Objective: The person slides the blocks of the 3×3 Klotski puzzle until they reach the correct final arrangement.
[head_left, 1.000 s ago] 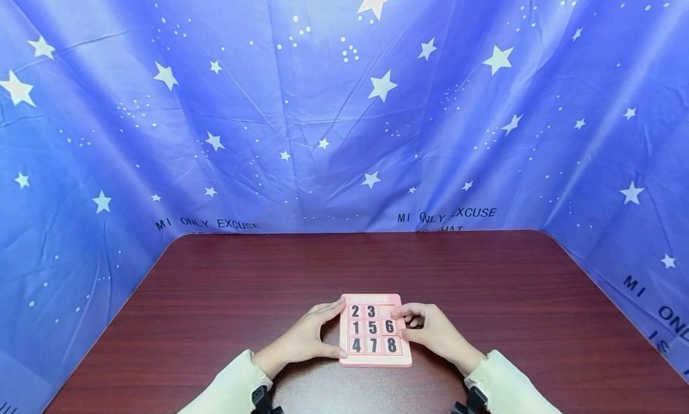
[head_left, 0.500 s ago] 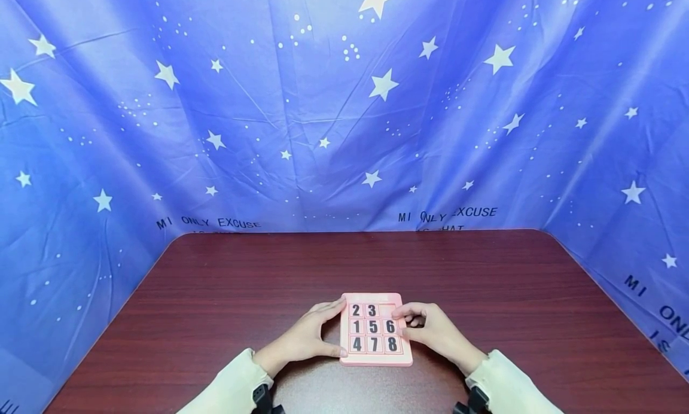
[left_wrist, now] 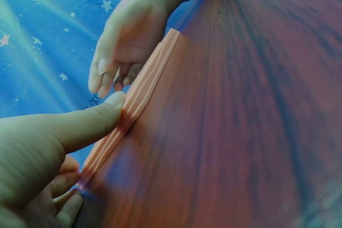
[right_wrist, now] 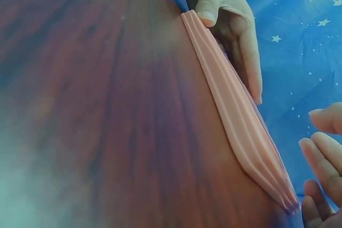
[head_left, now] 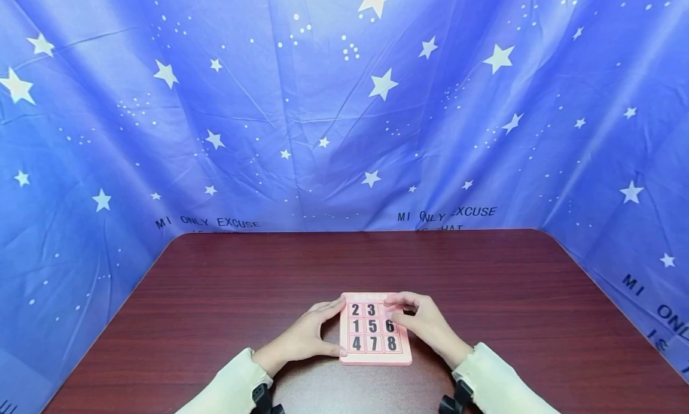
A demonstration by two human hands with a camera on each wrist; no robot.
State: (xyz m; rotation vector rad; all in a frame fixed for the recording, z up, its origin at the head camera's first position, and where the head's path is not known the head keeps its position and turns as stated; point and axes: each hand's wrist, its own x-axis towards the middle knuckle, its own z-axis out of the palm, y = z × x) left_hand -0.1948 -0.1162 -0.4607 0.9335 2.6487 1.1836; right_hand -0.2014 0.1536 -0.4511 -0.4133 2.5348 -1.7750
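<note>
A pink number slide puzzle [head_left: 377, 360] lies flat, its tiles reading 2 3 and a gap, then 1 5 6, then 4 7 8. My left hand [head_left: 301, 340] holds its left side, thumb at the near corner and fingers by the far one; the left wrist view has the thumb [left_wrist: 104, 118] pressed on the pink edge. Over the top right of the puzzle hovers my right hand [head_left: 426, 327], thumb and forefinger apart near the gap and overlapping tile 6. Seen from the right wrist, the right fingers [right_wrist: 320, 158] are loosely bent beside the puzzle's pink edge [right_wrist: 230, 105], holding nothing.
The puzzle lies on a dark red wood-grain table [head_left: 242, 270], close to its near side. Blue star-printed cloth [head_left: 301, 103] hangs behind and along both sides. Each cream sleeve [head_left: 497, 375] has a black wrist device [head_left: 457, 396] by its cuff.
My right hand has come off the puzzle's right edge and moved up and left over the top right corner. The left hand and the tiles keep their places.
</note>
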